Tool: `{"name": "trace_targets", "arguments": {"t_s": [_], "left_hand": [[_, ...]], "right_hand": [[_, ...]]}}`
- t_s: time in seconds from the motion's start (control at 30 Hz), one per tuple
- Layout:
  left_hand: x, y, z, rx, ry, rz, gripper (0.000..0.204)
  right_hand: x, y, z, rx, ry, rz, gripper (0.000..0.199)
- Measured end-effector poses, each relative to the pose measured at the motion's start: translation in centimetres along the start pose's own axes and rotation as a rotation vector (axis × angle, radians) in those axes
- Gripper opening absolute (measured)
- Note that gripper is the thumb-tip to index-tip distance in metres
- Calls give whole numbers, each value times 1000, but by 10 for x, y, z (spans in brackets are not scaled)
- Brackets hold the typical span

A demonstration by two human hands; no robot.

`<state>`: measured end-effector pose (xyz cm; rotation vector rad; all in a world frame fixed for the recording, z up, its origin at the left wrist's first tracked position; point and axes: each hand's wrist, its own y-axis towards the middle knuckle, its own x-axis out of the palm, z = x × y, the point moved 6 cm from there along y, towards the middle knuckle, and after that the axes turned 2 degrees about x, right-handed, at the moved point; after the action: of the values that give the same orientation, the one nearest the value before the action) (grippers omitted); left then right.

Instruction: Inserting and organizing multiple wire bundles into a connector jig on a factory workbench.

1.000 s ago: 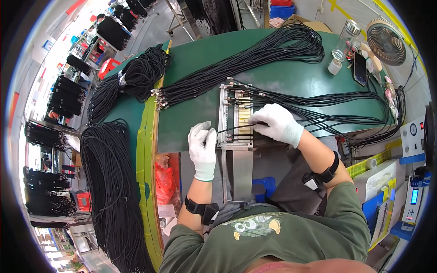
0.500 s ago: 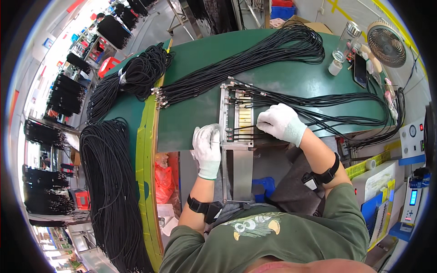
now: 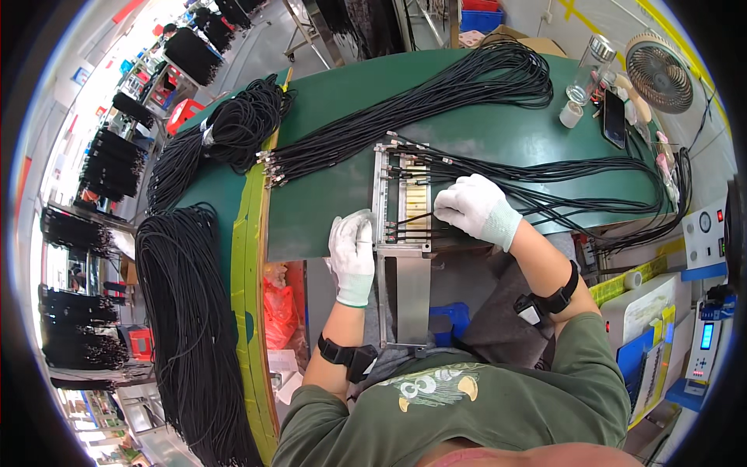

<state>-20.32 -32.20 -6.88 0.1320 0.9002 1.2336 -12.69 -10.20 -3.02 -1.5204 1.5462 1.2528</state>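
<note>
A metal fixture [image 3: 406, 198] with slots lies at the near edge of the green table [image 3: 334, 117]. Several black cables [image 3: 545, 175] run from it to the right, their ends laid in the slots. My left hand [image 3: 352, 253], in a white glove, rests flat by the fixture's near left corner, fingertips at the cable ends there. My right hand [image 3: 475, 208], also gloved, presses on the cables at the fixture's right side. A long bundle of black cables [image 3: 405, 109] with metal connectors lies across the table behind the fixture.
A coil of black cables [image 3: 233, 128] sits at the table's left end, and a thick hank [image 3: 187, 327] hangs off its left side. At the far right stand a small fan [image 3: 660, 74], a glass jar [image 3: 593, 66], a phone [image 3: 615, 117]. Machines with displays [image 3: 704, 342] stand at the right.
My left hand has slid toward the near left corner of the fixture. My right hand has shifted slightly toward me along the fixture's right side.
</note>
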Motion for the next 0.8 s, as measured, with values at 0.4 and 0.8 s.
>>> {"name": "trace_targets", "arguments": {"t_s": [0.4,0.8], "left_hand": [[16,12,27,14,-113,-152,27],[30,15,49,328,293,-326,26]], "right_hand": [[7,2,2,72,93,-10,18],[-9,18,22,164,-303,201,13]]}}
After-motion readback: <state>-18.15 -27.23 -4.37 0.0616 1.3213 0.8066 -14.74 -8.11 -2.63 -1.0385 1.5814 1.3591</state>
